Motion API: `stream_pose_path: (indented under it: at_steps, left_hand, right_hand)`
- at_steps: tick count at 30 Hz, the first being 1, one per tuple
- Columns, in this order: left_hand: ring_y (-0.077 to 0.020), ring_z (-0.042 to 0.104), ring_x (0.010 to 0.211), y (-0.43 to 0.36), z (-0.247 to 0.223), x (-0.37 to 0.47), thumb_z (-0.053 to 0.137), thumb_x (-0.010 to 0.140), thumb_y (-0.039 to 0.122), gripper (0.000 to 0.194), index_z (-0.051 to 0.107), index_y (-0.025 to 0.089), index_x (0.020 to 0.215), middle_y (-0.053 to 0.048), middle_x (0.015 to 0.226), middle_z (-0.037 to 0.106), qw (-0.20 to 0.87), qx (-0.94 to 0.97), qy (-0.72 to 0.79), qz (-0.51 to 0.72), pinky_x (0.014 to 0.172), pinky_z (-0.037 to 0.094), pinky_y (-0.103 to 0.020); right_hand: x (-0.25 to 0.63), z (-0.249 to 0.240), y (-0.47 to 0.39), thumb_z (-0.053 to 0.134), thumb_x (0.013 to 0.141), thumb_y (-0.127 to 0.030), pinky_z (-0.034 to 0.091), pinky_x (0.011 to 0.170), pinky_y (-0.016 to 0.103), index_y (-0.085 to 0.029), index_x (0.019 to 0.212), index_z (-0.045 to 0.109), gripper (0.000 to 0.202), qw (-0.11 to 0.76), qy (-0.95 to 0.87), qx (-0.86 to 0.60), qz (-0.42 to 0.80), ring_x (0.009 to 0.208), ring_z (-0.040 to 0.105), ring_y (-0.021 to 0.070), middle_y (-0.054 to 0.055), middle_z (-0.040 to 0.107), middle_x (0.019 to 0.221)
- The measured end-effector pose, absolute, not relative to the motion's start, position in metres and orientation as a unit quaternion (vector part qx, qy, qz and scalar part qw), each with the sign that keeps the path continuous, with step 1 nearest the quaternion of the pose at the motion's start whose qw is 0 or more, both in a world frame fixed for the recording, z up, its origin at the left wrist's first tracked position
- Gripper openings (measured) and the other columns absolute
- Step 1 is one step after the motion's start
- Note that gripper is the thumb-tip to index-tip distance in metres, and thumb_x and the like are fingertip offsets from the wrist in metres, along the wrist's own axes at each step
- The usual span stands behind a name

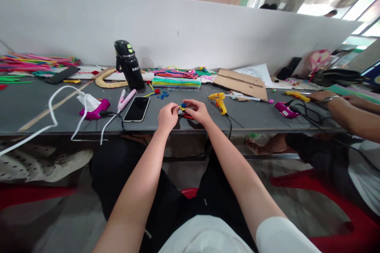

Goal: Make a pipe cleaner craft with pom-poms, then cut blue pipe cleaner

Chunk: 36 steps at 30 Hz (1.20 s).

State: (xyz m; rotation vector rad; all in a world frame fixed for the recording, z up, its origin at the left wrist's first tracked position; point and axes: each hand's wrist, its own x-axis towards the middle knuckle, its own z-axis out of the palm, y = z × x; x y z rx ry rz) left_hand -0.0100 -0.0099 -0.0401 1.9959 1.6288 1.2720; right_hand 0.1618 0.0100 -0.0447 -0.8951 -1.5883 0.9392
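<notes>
Two hands (182, 115) pinching blue-and-yellow piece (182, 108), grey table (160, 125), white partition (190, 27).

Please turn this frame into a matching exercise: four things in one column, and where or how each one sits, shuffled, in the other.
Things
1. Black drink bottle with a green button
2. Yellow plastic glue gun
3. Pale-edged smartphone
4. Small blue-and-yellow piece

Places or states
A. At the fingertips of the left hand and right hand
B. Lying flat, dark screen up, to the left of the left hand
C. Standing in front of the long white partition
D. To the right of the right hand, its black cable running toward the near edge of the grey table

Right pairs: 1-C, 2-D, 3-B, 4-A
</notes>
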Motion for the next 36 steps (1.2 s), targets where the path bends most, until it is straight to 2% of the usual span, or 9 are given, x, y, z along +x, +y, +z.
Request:
stream_pose_path:
  at_steps: [6,12,16,20,23,26,31,36]
  left_hand:
    - [-0.0203,0.064,0.081,-0.007,-0.042,-0.011,0.055,0.088,0.027,0.015,0.069,0.021,0.086,-0.006,0.086,0.073,0.138,0.694,0.55,0.445,0.073,0.044,-0.028]
    - [-0.0206,0.064,0.082,-0.011,-0.041,-0.01,0.056,0.087,0.028,0.015,0.069,0.021,0.085,-0.007,0.087,0.073,0.144,0.692,0.558,0.435,0.074,0.044,-0.029]
    - [-0.0211,0.063,0.08,-0.006,-0.04,-0.015,0.059,0.085,0.03,0.013,0.069,0.021,0.084,-0.006,0.083,0.072,0.15,0.631,0.599,0.47,0.072,0.043,-0.03]
    - [-0.0147,0.057,0.064,0.006,-0.038,-0.029,0.058,0.084,0.03,0.015,0.064,0.017,0.079,-0.003,0.07,0.064,0.223,0.453,0.587,0.633,0.065,0.043,-0.026]
    - [-0.0077,0.041,0.046,0.01,-0.034,-0.04,0.058,0.081,0.026,0.011,0.06,0.015,0.078,0.003,0.062,0.054,0.316,0.318,0.555,0.701,0.049,0.034,-0.022]
    - [-0.0047,0.034,0.042,0.006,-0.03,-0.047,0.059,0.078,0.023,0.009,0.057,0.015,0.078,0.006,0.059,0.047,0.351,0.261,0.528,0.728,0.043,0.027,-0.019]
    - [-0.0035,0.032,0.04,0.001,-0.028,-0.051,0.06,0.08,0.024,0.01,0.054,0.016,0.079,0.009,0.057,0.041,0.369,0.249,0.51,0.736,0.041,0.021,-0.017]
    - [-0.0027,0.028,0.039,-0.005,-0.027,-0.058,0.06,0.083,0.027,0.013,0.057,0.015,0.083,0.01,0.056,0.036,0.375,0.244,0.508,0.736,0.041,0.019,-0.017]
  right_hand:
    - [0.16,-0.046,0.01,0.073,0.07,-0.033,0.059,0.084,0.037,-0.015,0.116,0.067,0.05,0.52,-0.657,-0.351,0.418,0.095,0.07,0.0223,0.011,0.071,0.111]
    - [0.16,-0.047,0.008,0.071,0.072,-0.036,0.058,0.084,0.036,-0.016,0.109,0.069,0.042,0.507,-0.666,-0.373,0.4,0.092,0.07,0.0215,0.009,0.073,0.103]
    - [0.159,-0.044,0.013,0.067,0.077,-0.033,0.055,0.09,0.036,-0.016,0.11,0.069,0.037,0.511,-0.7,-0.399,0.299,0.105,0.066,0.023,0.011,0.07,0.112]
    - [0.145,-0.032,0.046,0.053,0.086,-0.021,0.05,0.097,0.035,-0.016,0.115,0.068,0.033,0.406,-0.748,-0.496,0.173,0.11,0.063,0.021,0.01,0.068,0.12]
    - [0.119,-0.025,0.08,0.054,0.086,-0.017,0.05,0.096,0.034,-0.015,0.11,0.07,0.03,0.337,-0.771,-0.511,0.174,0.101,0.066,0.0209,0.009,0.072,0.109]
    - [0.087,-0.023,0.107,0.063,0.082,-0.018,0.052,0.088,0.034,-0.017,0.102,0.074,0.023,0.282,-0.788,-0.511,0.195,0.091,0.067,0.022,0.008,0.075,0.099]
    - [0.051,-0.028,0.125,0.065,0.083,-0.022,0.051,0.089,0.037,-0.02,0.101,0.075,0.021,0.253,-0.784,-0.534,0.189,0.099,0.066,0.0254,0.01,0.073,0.109]
    - [0.044,-0.032,0.135,0.066,0.081,-0.021,0.05,0.09,0.034,-0.022,0.099,0.075,0.02,0.24,-0.786,-0.539,0.186,0.097,0.065,0.0236,0.008,0.073,0.11]
